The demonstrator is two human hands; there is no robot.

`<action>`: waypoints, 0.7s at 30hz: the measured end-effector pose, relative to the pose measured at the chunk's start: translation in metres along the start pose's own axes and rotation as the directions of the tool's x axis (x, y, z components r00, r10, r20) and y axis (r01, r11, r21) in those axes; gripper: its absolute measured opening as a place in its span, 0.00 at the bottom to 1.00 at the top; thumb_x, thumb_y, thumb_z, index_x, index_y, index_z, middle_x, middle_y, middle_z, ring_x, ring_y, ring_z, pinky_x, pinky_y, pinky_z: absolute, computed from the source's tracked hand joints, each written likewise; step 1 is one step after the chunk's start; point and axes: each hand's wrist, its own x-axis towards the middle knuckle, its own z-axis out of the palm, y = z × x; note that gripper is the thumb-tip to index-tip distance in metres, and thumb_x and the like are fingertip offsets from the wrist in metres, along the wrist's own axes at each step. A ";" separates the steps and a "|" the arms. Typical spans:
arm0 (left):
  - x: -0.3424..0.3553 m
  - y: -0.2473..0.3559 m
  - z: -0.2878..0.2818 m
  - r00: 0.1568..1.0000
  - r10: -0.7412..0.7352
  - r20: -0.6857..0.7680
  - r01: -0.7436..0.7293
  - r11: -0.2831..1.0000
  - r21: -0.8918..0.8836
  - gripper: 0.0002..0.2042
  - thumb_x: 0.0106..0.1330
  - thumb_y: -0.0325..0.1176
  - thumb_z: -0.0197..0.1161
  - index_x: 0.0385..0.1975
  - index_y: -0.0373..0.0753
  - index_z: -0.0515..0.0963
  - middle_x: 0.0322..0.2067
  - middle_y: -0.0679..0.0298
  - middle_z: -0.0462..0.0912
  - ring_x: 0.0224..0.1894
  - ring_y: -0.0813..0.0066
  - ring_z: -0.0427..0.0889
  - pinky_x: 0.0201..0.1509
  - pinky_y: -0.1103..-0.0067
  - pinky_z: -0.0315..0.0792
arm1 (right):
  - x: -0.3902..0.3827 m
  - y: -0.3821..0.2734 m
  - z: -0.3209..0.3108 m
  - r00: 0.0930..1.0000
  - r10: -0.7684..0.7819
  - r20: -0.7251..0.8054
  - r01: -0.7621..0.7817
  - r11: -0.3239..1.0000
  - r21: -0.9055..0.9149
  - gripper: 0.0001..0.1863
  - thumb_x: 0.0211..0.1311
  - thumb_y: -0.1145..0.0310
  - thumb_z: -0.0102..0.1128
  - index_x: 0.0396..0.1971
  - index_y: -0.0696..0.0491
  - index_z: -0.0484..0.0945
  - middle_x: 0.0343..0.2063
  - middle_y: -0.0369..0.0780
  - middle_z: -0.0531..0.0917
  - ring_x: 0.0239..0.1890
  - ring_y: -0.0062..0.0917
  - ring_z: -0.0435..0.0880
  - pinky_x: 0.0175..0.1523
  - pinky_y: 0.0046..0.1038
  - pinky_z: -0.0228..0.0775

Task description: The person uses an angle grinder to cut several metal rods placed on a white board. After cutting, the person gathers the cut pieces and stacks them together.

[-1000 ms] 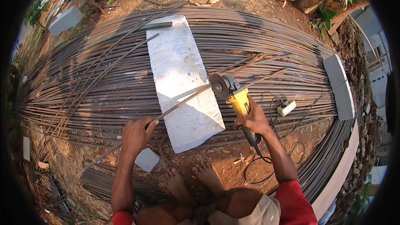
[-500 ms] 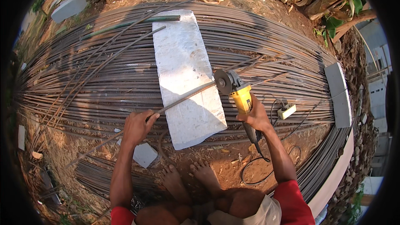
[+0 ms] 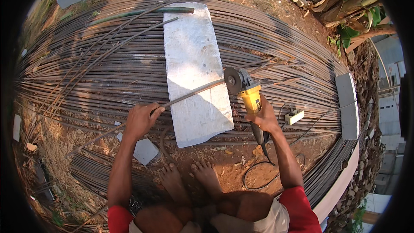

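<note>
In the head view, the left hand (image 3: 144, 118) is closed around a ribbed steel rod (image 3: 194, 93), pinching it between thumb and curled fingers; the rod runs slantwise over a whitish slab (image 3: 194, 39), its far end at the rim of the cutting disc (image 3: 233, 80), though I cannot tell whether the two touch, and its near end reaching down to the left past the wrist. The right hand (image 3: 264, 117) is wrapped around the body of a yellow-and-black angle grinder (image 3: 251, 98), its disc standing just beside the slab's right edge. A black cord (image 3: 246, 181) leaves the tool's lower end and loops over reddish soil. The slab rests across a broad spread of steel bars (image 3: 276, 30), and a green pipe (image 3: 142, 13) overlaps its upper end. Right of the grinder, a pale yellow socket block (image 3: 295, 117) sits on the bars, well short of an upright-looking grey block (image 3: 347, 103) at their right end. Near the left forearm is a smaller grey block (image 3: 145, 151), and two bare feet (image 3: 207, 179) stand below the slab, between the forearms.
</note>
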 end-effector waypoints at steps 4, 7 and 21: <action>-0.001 -0.002 -0.001 0.999 -0.017 0.038 0.018 0.999 -0.028 0.16 0.73 0.47 0.69 0.43 0.39 0.89 0.17 0.50 0.78 0.20 0.50 0.78 0.30 0.60 0.71 | 0.002 -0.018 0.002 1.000 0.018 0.000 -0.018 0.999 -0.049 0.49 0.41 0.56 0.77 0.64 0.66 0.70 0.45 0.48 0.85 0.50 0.35 0.85 0.57 0.34 0.75; -0.004 -0.010 0.001 1.000 0.000 0.025 0.001 1.000 -0.005 0.17 0.74 0.48 0.68 0.45 0.40 0.90 0.17 0.52 0.79 0.21 0.51 0.79 0.30 0.60 0.72 | 0.006 -0.021 0.006 0.999 -0.030 0.022 0.030 0.999 -0.014 0.51 0.40 0.52 0.78 0.63 0.66 0.70 0.42 0.45 0.84 0.47 0.33 0.83 0.56 0.34 0.76; -0.004 0.000 -0.002 0.990 -0.123 0.064 0.127 0.990 -0.063 0.19 0.76 0.52 0.62 0.40 0.42 0.89 0.22 0.57 0.84 0.27 0.57 0.80 0.45 0.62 0.74 | 0.025 0.010 0.004 0.986 -0.168 0.014 0.169 0.981 -0.100 0.50 0.46 0.38 0.77 0.57 0.65 0.72 0.41 0.42 0.83 0.41 0.28 0.81 0.48 0.32 0.76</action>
